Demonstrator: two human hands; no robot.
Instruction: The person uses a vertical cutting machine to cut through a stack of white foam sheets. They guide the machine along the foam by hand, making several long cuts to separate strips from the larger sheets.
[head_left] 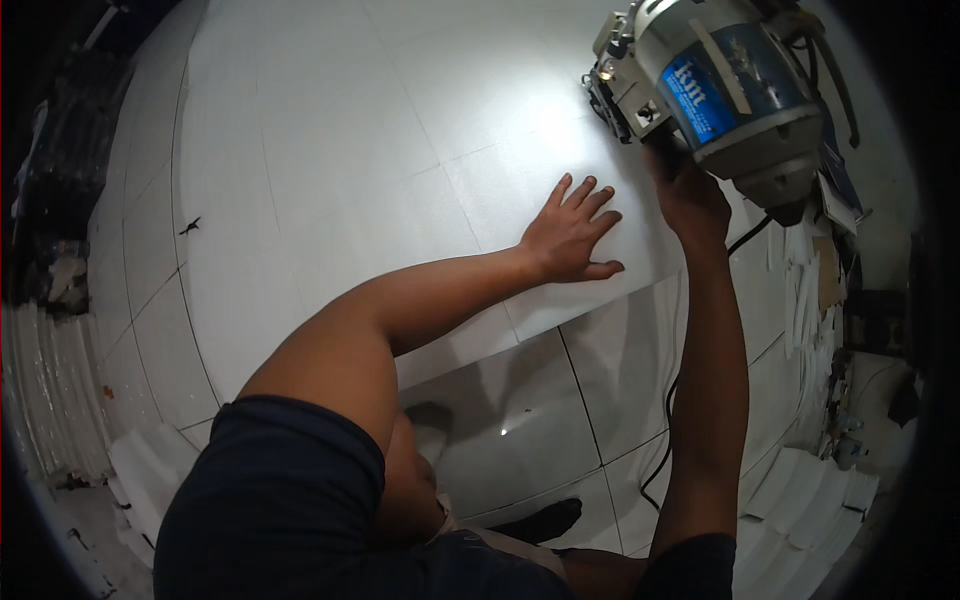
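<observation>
The right hand (692, 205) appears closed round the dark handle (668, 150) of the machine (740, 85), upper right, though shadow hides its fingertips. The left hand (572, 235) lies palm down, fingers spread apart, on the white sheet (370, 190) filling the upper middle. That hand is near the machine's front, so a sideways slip could catch the fingers; uneven pressing could wrinkle the thin sheet. The black cord (656, 460) runs past the right forearm over the tiled floor (540, 430) and might snag. White stacks (815, 490) crowd the lower right; a dark scrap (190, 226) lies left.
</observation>
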